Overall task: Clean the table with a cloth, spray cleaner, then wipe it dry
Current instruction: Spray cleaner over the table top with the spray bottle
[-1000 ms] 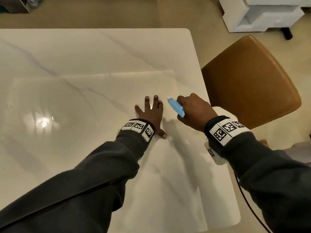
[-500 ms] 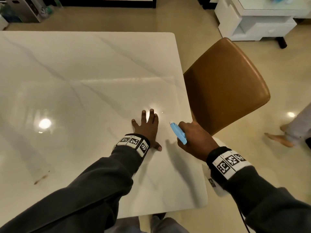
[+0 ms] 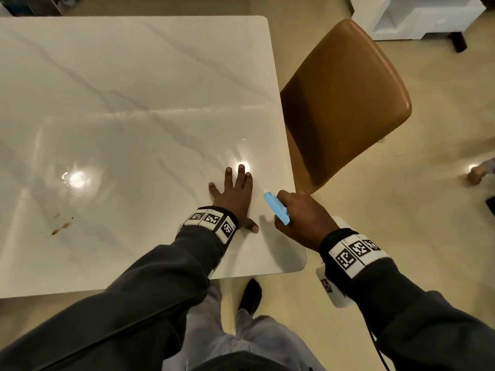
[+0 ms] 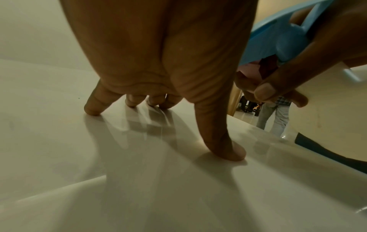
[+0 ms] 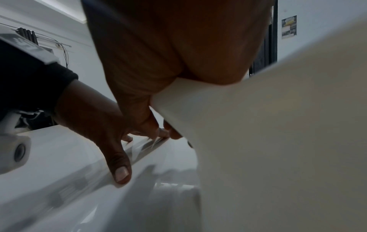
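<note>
The spray bottle point(image 3: 276, 208), blue-headed and white-bodied, sits in the grip of the right hand point(image 3: 302, 219), fingers curled round it above the surface's point(image 3: 134, 103) near right corner; just beside it the left hand point(image 3: 234, 198) lies flat, fingers spread, pressing the marble; brown stains point(image 3: 61, 228) mark the surface's left part; a tan chair point(image 3: 345, 100) stands at the right edge.

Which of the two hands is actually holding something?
The right hand: its fingers curl round a spray bottle with a blue head. The left hand just lies flat on the table, holding nothing.
</note>
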